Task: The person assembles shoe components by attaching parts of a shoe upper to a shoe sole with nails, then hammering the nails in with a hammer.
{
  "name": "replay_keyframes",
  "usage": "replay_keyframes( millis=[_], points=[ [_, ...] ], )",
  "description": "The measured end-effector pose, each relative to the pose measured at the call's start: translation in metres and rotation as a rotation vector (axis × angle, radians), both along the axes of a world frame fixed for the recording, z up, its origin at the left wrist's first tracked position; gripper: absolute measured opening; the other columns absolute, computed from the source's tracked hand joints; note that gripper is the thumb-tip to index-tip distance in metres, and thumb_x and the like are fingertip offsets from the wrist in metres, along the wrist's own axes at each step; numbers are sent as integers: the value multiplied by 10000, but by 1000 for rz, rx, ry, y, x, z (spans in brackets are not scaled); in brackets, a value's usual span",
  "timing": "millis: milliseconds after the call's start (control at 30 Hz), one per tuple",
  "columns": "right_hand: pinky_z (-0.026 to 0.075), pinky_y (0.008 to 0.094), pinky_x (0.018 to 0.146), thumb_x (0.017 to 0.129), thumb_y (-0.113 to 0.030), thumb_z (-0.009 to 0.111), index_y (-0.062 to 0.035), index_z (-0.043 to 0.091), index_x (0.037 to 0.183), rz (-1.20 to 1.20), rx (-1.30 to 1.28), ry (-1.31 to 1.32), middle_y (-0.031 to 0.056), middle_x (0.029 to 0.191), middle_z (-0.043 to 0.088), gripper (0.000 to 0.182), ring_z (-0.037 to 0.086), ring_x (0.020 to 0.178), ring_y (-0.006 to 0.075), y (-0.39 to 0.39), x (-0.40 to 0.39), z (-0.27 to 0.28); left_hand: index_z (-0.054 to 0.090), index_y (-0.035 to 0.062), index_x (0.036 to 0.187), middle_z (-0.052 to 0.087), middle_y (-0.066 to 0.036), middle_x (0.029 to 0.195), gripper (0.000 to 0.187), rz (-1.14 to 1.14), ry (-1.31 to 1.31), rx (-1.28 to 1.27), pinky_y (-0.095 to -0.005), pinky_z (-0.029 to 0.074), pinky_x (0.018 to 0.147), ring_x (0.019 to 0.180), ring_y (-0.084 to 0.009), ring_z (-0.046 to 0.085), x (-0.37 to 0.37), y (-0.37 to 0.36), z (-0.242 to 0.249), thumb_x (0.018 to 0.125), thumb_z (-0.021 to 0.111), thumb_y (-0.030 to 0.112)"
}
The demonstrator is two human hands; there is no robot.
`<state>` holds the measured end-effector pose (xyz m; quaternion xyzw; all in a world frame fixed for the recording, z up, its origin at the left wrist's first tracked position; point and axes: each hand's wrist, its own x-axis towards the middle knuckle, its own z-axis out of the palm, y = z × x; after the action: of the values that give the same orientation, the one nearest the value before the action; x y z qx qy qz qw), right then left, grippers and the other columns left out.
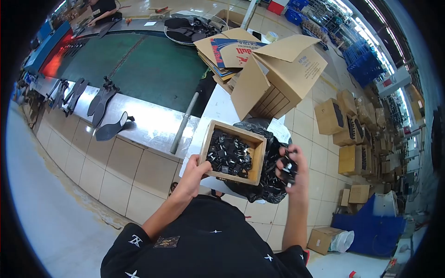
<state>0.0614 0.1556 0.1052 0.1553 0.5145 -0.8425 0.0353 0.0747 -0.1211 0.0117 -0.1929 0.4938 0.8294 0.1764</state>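
Note:
A wooden box (259,160) holds many small black parts and stands tilted at the middle of the view. My left hand (194,173) grips its lower left edge, with the thumb over the rim. To the right of the box, my right hand (293,169) is closed round several small black parts, somewhat blurred. Under and beside that hand lies a black plastic bag (271,185), with dark parts in it. A white paper (279,130) rests at the bag's upper edge.
An open cardboard box (296,78) and flattened cartons (227,51) stand beyond the wooden box. A green conveyor (157,69) with a metal edge (143,109) runs at the left. A person (103,10) is at its far end. Cartons (330,116) line the right.

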Motion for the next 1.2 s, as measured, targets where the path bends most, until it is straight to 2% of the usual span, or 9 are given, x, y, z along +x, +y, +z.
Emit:
replay_keyframes(
  millis=[133, 233, 467, 600, 700, 800, 900, 1033, 1200],
  points=[
    [519, 357, 842, 846, -78, 649, -63, 643, 1065, 55, 1138, 697, 127, 1059, 623, 220, 645, 942, 251, -60, -22, -23, 446, -53, 1212, 548, -94, 1017, 430, -67, -7, -7, -334, 463, 860, 920, -155, 550, -2, 9, 2, 842, 602, 100],
    [335, 437, 1087, 837, -224, 763, -98, 622, 1275, 422, 1349, 687, 143, 1411, 530, 478, 472, 1315, 319, -75, -17, -44, 440, -67, 1223, 552, -101, 1027, 453, -50, 23, -11, -340, 470, 865, 931, -166, 558, -1, 11, 4, 843, 610, 113],
    [436, 408, 957, 917, -186, 669, -46, 666, 1123, 123, 1423, 785, 154, 1227, 634, 249, 587, 1128, 313, -45, -6, -36, 485, -22, 1144, 562, -88, 992, 345, -33, -28, 30, -341, 481, 850, 903, -162, 566, -1, 3, -8, 858, 612, 122],
    [533, 418, 750, 897, -119, 612, 40, 645, 887, 204, 1352, 85, 199, 918, 670, 162, 654, 813, 350, 18, 12, -30, 524, 12, 1074, 563, -54, 938, 251, 12, -23, 39, -348, 488, 831, 869, -153, 565, -2, -5, -11, 870, 606, 132],
    [523, 473, 842, 842, -247, 665, 68, 648, 1012, 484, 1818, -117, 217, 976, 677, 358, 666, 930, 345, 58, 4, -85, 532, 34, 1041, 556, -34, 897, 207, 53, -32, 43, -371, 497, 808, 827, -144, 561, -3, -13, -16, 871, 602, 131],
    [476, 493, 971, 771, -421, 677, 95, 527, 1287, 287, 1919, 68, 330, 1227, 577, 745, 608, 1112, 417, 50, -19, -128, 529, 57, 1016, 549, -24, 868, 173, 82, -31, 30, -401, 506, 776, 777, -138, 552, -7, -20, -12, 858, 583, 103],
    [403, 464, 1092, 750, -566, 629, 105, 225, 1505, 576, 2091, -96, 428, 1505, 225, 1088, 444, 1308, 509, 35, -31, -150, 526, 60, 1020, 550, -24, 872, 189, 110, -30, 1, -403, 503, 776, 775, -144, 549, -14, -27, -17, 836, 565, 76],
    [344, 582, 1099, 718, -668, 645, 85, 293, 1495, 564, 1542, -179, 405, 1497, 265, 1137, 290, 1374, 574, 9, -13, -104, 523, 47, 1044, 560, -40, 895, 231, 142, -1, 21, -416, 501, 788, 787, -150, 550, -19, -31, -24, 819, 570, 69],
    [374, 561, 1082, 708, -573, 722, 61, 377, 1452, 395, 1863, -77, 382, 1450, 352, 1036, 392, 1288, 570, 3, -18, -147, 504, 53, 1035, 546, -34, 888, 218, 155, -12, 19, -422, 494, 796, 797, -144, 543, -17, -26, -15, 832, 577, 84]
  ],
)
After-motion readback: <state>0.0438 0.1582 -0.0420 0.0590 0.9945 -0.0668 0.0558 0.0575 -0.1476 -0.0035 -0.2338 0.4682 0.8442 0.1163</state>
